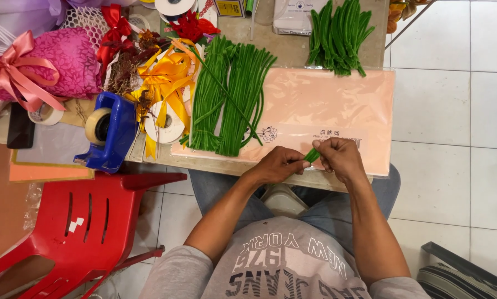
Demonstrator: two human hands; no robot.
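Both forearms angle inward to frame centre. Left hand (279, 164) and right hand (340, 158) nearly meet, fingertips pinched on a short green stem (312, 155). They sit over the pink paper (337, 105) at the table edge (232, 166).

White tiled floor (453, 111), cluttered beige worktable (292, 50), red plastic chair (88, 221) at left.
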